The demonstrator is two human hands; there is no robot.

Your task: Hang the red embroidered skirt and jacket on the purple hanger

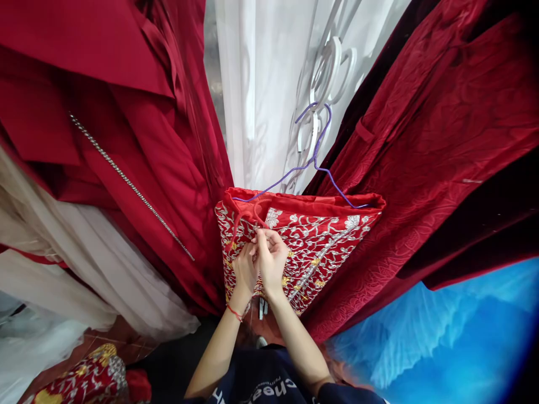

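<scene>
A red garment (320,241) with silver and gold embroidery hangs on a purple wire hanger (314,163) in front of me. My left hand (245,269) and my right hand (272,255) are pressed together at its upper left, near the collar. Both have their fingers pinched closed around a small fastening or red cord (246,219) on the garment's front. What exactly the fingers grip is too small to make out. A red string bracelet sits on my left wrist.
Dark red dresses (442,146) hang on the right, and red satin ones with a rhinestone strap (126,182) on the left. White curtain (261,84) and white hangers (332,67) behind. Blue tulle (442,336) lower right, cream fabric (63,264) lower left, another embroidered piece (84,381) on the floor.
</scene>
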